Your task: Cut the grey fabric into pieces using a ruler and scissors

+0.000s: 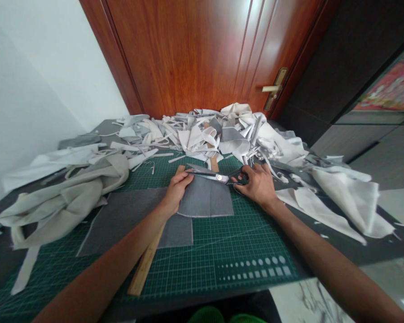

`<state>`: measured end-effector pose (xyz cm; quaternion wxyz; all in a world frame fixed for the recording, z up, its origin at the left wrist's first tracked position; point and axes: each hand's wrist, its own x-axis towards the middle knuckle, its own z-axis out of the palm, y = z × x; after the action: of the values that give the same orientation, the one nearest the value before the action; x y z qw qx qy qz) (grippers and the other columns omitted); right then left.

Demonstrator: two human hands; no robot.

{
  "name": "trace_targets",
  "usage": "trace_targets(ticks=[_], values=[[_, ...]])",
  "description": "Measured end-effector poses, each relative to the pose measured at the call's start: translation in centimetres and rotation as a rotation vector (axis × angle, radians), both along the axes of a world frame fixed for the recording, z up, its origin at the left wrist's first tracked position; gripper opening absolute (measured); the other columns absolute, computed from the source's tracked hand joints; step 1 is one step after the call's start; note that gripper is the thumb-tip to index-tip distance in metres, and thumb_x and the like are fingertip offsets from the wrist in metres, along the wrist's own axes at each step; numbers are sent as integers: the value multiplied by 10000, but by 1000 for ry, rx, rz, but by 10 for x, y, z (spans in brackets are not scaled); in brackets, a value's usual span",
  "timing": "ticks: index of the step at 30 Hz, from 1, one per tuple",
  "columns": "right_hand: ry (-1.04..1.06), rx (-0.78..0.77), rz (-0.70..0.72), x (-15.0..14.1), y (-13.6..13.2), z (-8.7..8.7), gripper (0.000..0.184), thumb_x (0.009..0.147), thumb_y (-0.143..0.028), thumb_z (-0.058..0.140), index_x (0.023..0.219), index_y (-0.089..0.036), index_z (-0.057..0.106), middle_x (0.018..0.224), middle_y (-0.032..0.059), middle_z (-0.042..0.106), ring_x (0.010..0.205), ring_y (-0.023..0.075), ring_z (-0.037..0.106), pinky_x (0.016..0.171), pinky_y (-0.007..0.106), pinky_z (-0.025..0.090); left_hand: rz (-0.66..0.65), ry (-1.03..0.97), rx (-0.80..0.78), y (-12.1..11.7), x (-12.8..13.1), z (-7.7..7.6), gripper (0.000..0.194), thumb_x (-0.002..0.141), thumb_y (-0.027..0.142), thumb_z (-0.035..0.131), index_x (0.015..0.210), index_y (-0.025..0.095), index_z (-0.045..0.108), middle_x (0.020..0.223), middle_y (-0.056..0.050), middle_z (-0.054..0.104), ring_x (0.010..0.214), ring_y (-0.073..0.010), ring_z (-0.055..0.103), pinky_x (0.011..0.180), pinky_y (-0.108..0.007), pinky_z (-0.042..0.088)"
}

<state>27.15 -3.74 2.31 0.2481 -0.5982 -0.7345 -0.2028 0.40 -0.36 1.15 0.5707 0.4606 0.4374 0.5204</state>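
My right hand [258,185] is closed round the black handles of a pair of scissors [219,177], whose blades point left and stand partly apart. The blades lie along the far edge of a small grey fabric piece [207,197]. With thumb and fingers, my left hand [178,190] pinches that piece by its upper left corner, close to the scissor tips. Beneath it lies a larger grey fabric sheet [121,215], flat on the green cutting mat [235,242]. A wooden ruler [146,264] runs under my left forearm and across the larger sheet.
A heap of white and grey fabric scraps [202,137] covers the table's back. Crumpled beige cloth [70,197] lies at left, pale offcuts [346,202] at right. Behind the table stands a wooden door [188,54] with a metal handle [274,89].
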Motion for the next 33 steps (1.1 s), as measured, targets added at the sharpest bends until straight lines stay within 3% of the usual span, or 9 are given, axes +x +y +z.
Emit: trace_targets(ticks=[19,33], values=[[88,-83,19,-4,-1,-2,318,830,-523,655,738,-224,598,652,11,614,619,186,510,764,346,317,-44,14,28,-2,0,1,379,659,520,832,667,188,649,625,33,536,579,-126,444,556,-245,319],[91,-127,50,-3,-1,0,284,826,-486,639,748,-217,590,664,17,641,624,186,522,784,353,326,-25,77,115,-2,0,2,337,719,496,809,670,186,685,637,18,547,621,-147,467,592,-257,352]])
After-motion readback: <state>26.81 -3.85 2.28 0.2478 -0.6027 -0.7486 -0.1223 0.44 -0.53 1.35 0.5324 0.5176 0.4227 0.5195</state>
